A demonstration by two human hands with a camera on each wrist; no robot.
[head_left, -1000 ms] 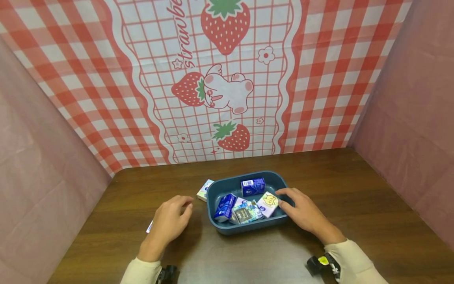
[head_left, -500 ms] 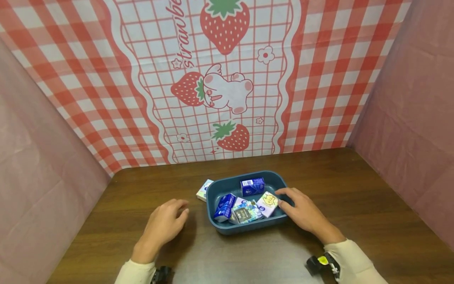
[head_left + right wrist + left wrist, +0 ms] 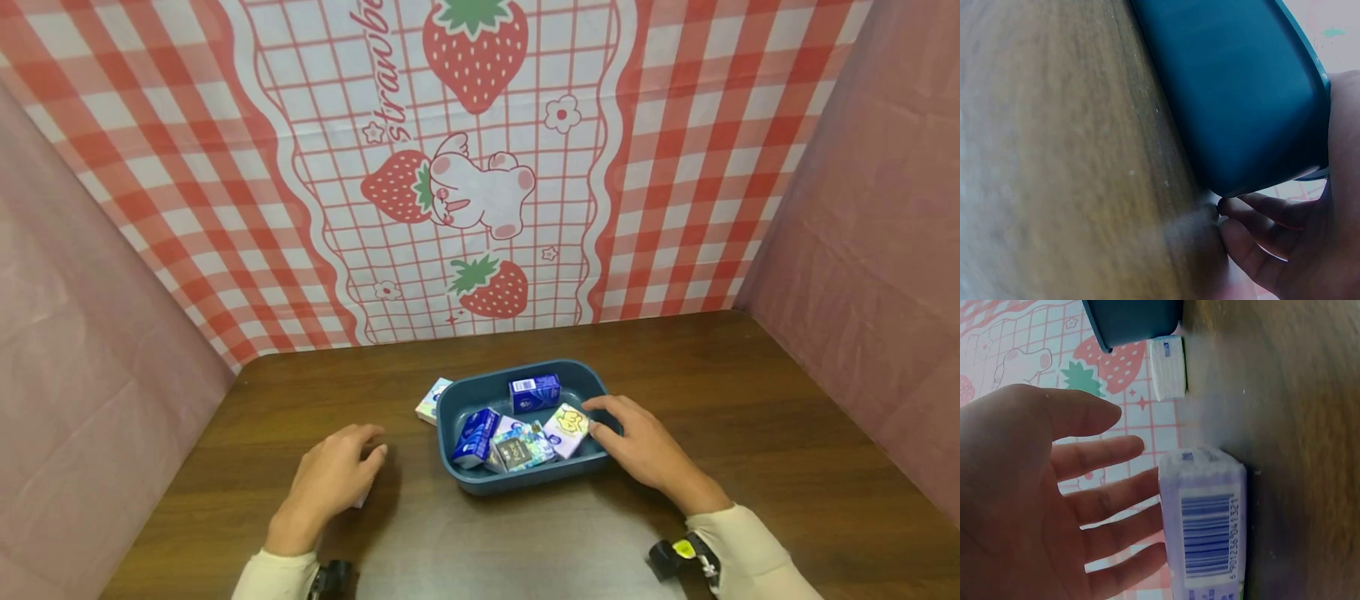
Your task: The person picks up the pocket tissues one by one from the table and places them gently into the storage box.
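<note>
My left hand hovers low over the table, left of the blue-green plastic bin. A lilac tissue pack with a barcode stands beside its extended fingers. The pack hides some fingertips, so firm contact is unclear; in the head view only a sliver of it shows under the hand. At the bin's right end, my right hand grips the rim, with some fingers curled against the outside. Inside lie blue tissue packs, a patterned pack and a lilac one with a yellow cartoon.
Another white tissue pack lies on the brown wooden table, against the bin's left side. A strawberry-print checked cloth hangs behind the table, with pink cloth at the sides.
The left hand has moved left and toward the person, away from the bin. The pack seen left of that hand earlier is now beneath its right side. The right hand stays put.
</note>
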